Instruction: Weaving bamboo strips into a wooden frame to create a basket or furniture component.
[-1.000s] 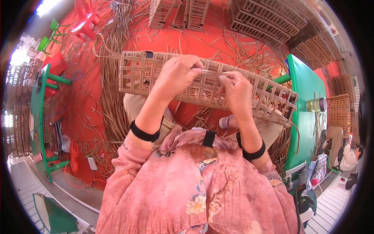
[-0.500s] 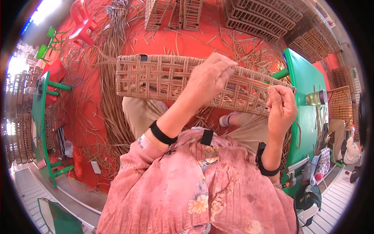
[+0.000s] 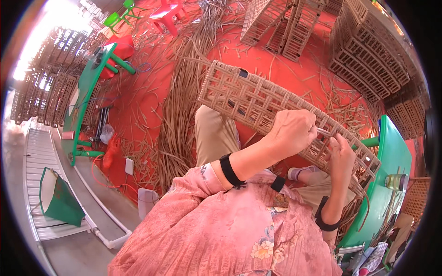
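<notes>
Pinching strand (image 3: 324, 132) at woven basket (image 3: 258, 93), left fingers (image 3: 310, 121) near right fingers (image 3: 340, 141).

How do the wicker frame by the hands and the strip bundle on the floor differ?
The wicker frame is woven into a lattice; the strip bundle is loose and unwoven. The wicker frame is raised above the red floor; the strip bundle lies on that floor. Both are brownish.

R hand (image 3: 341, 154) now close beside L hand (image 3: 294, 131), strip (image 3: 323, 132) showing btwn; ½ s ago they were wide apart. Woven frame (image 3: 260, 99) by both now slants steeper in view. Pale container (image 3: 147, 202) newly visible, lower & well L of both.
</notes>
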